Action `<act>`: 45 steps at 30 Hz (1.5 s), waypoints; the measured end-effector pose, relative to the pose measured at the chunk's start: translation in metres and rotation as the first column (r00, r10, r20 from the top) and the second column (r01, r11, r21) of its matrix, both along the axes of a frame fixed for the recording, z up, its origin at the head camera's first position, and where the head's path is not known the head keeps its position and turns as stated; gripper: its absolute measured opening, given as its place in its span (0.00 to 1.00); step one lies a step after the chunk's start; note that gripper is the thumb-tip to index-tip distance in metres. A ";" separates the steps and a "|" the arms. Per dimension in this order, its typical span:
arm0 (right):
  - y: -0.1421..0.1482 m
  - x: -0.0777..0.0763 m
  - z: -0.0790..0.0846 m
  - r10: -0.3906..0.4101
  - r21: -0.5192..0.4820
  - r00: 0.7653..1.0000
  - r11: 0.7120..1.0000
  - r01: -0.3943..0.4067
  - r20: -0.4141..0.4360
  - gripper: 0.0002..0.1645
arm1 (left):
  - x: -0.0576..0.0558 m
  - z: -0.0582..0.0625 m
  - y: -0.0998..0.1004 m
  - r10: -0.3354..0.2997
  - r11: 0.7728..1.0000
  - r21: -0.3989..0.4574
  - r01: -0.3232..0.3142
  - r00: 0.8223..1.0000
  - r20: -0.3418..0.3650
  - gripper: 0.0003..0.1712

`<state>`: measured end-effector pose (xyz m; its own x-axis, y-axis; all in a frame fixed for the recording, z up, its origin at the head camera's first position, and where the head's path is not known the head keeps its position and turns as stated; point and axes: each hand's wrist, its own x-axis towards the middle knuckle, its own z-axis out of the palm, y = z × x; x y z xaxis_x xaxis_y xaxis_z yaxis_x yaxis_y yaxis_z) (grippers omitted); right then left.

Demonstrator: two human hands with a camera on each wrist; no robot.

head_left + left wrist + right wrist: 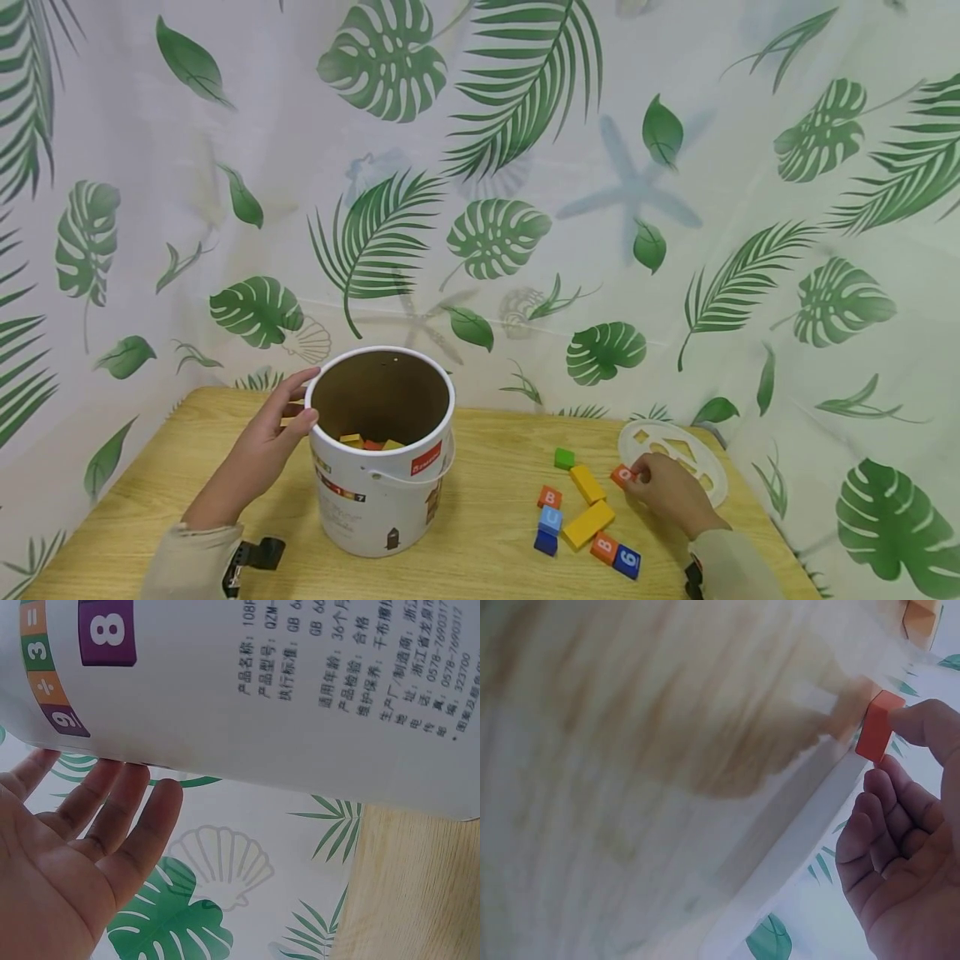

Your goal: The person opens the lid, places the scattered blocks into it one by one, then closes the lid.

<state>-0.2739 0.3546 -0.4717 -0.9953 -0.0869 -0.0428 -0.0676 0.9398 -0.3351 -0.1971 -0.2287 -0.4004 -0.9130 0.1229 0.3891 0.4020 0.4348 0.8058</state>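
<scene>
A white bucket (375, 508) with a thin handle stands upright on the wooden table, and several coloured blocks (371, 444) show inside it. My left hand (258, 450) rests against its left side near the rim, thumb and fairly straight fingers touching the outside; the left wrist view shows those fingers (142, 817) along the printed wall. Between thumb and fingertips, my right hand (671, 492) pinches a red letter block (622, 476). That block appears orange-red (880, 726) in the right wrist view, where the other fingers are loosely bent.
Left of my right hand lie a green block (564, 458), yellow blocks (588, 525), red B blocks (550, 497), a light blue U block (551, 520) and a dark blue block (627, 562). A white lid with cutouts (712, 467) lies at the right. A leaf-patterned curtain (510, 333) hangs behind.
</scene>
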 end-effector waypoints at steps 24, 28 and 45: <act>0.001 0.002 -0.001 0.043 -0.003 0.986 0.999 -0.044 -0.163 0.12 | -0.001 -0.001 0.000 -0.010 1.000 0.002 0.010 1.000 -0.015 0.33; -0.002 0.000 0.002 0.045 -0.005 0.979 0.999 -0.047 -0.199 0.12 | -0.001 -0.001 -0.001 -0.012 1.000 0.004 0.012 1.000 -0.016 0.33; -0.061 -0.001 0.060 0.096 -0.125 0.908 0.979 -0.159 -0.408 0.13 | 0.001 0.000 0.000 -0.002 1.000 -0.002 0.002 1.000 0.004 0.33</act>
